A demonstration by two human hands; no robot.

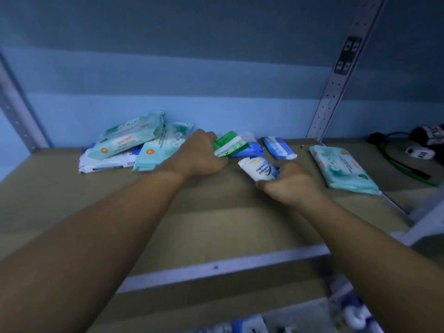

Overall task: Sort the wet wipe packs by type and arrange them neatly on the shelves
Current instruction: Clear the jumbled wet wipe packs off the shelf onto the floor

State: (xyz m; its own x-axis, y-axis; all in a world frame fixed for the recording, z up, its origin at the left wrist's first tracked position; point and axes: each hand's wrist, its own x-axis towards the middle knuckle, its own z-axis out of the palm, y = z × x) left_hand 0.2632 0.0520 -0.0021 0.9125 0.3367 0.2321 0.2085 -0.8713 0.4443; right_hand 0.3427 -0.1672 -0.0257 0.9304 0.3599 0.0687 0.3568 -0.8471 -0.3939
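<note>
Nearest us, at six o'clock in the view, blurred blue and white packs [249,325] are lying on a lower shelf, their print too smeared to read. Just above them the metal rail [216,266] is edging the wooden board [216,212] over which we are reaching with both bare forearms.

At three o'clock of centre our right hand [290,183] is curling its fingers round the near end of a white pack [258,168]. Its blue lettering is showing what looks like "Fragrance" and "Antibacterial", though we are not reading it surely.

At twelve o'clock our left hand [201,155] is gripping the left end of a green pack [229,144], whose print is too small to read. This one is lying on a blue pack [249,150]. Just to its right a blue-white pack [280,147] is resting flat on the board.

Well to the right, at two o'clock, a lone teal pack [343,169] with an orange dot is lying flat.

At ten o'clock a loose pile is sitting: a top teal pack [129,135] showing orange "guardian" lettering, a second teal pack [161,150] with an orange dot leaning beside it, and a white bottom pack [105,163] under both.

Farthest, black cables [408,150] are lying at three o'clock, and a perforated post [336,85] is rising at one o'clock.
</note>
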